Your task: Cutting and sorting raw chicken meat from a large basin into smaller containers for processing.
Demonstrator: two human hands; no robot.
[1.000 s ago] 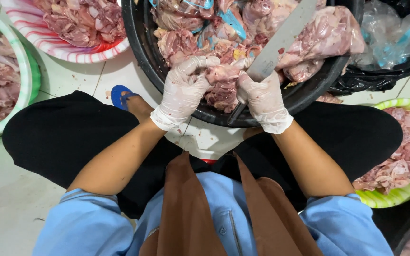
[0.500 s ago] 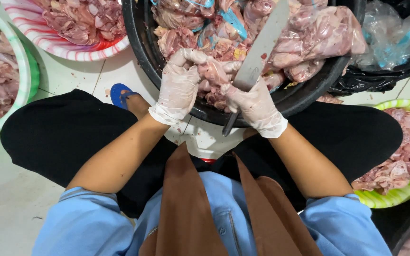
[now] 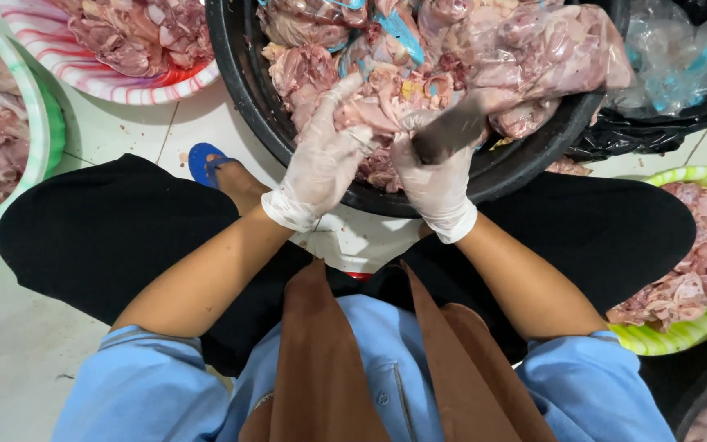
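Bright, even light, soft shadows; knife motion-blurred, edges slightly bent

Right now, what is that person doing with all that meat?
A person sits on the floor, both gloved hands over a big black tub of raw meat. The left hand holds a pink piece of meat over the tub. The right hand grips a knife, which looks blurred, against that piece. More meat fills a red-striped bowl and two green bowls at the sides.
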